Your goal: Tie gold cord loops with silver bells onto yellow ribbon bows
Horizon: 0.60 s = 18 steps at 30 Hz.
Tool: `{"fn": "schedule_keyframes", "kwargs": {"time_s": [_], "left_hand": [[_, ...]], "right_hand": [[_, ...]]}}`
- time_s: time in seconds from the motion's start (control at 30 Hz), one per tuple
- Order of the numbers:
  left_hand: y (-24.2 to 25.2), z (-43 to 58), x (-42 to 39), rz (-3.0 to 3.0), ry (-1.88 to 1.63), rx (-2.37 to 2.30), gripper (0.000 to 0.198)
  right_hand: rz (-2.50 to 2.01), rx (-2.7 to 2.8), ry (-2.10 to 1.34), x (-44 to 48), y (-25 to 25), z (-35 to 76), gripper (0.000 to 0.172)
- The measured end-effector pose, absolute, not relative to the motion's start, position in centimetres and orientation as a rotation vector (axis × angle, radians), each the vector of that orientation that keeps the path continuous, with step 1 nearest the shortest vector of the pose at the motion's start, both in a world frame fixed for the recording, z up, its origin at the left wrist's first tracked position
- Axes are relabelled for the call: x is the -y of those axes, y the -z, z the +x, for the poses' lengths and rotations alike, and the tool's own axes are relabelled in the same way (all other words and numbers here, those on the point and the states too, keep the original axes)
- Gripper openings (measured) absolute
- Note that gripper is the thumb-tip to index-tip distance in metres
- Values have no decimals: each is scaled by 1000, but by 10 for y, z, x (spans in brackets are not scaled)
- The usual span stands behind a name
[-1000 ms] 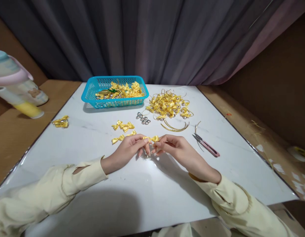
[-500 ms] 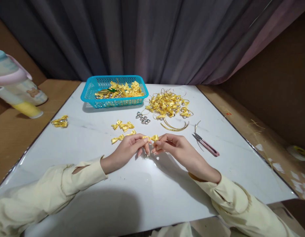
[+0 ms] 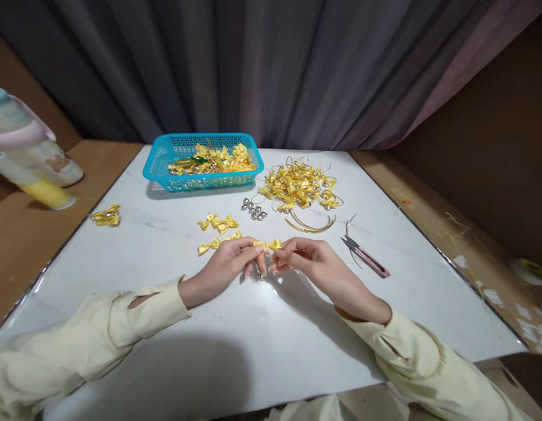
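Note:
Between my two hands a yellow satin bow (image 3: 275, 244) is held above the white tabletop. My left hand (image 3: 238, 257) pinches the bow's left side between thumb and fingers. My right hand (image 3: 303, 257) closes on its right side with the fingertips. Just below hangs a small silver bell (image 3: 261, 276) by my left fingertips; how it is fixed to the bow cannot be made out. Loose yellow bows (image 3: 218, 223) lie beyond my left hand, with more bows (image 3: 209, 246) touching its knuckles. Silver bells (image 3: 255, 209) form a small cluster farther back.
A blue basket (image 3: 152, 169) with bows and bells stands at the back. Right of it lies a heap of corded bows (image 3: 297, 184), and gold cords (image 3: 312, 229) curve before it. Thread snips (image 3: 367, 257) lie at right. A bottle (image 3: 34, 140) stands far left.

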State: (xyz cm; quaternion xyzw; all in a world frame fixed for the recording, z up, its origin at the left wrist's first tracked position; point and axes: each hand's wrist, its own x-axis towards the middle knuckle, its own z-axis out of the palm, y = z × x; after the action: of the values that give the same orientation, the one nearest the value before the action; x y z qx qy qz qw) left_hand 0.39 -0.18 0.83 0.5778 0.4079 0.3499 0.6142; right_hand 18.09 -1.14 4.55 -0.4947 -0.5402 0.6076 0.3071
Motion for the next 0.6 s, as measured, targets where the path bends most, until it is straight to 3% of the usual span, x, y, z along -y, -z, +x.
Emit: {"fn": "schedule_keyframes", "kwargs": {"time_s": [0.6], "left_hand": [[-11, 3, 3, 1393, -790, -947, 31]], "right_hand": [[-1301, 1405, -1626, 11, -44, 180, 18]]}}
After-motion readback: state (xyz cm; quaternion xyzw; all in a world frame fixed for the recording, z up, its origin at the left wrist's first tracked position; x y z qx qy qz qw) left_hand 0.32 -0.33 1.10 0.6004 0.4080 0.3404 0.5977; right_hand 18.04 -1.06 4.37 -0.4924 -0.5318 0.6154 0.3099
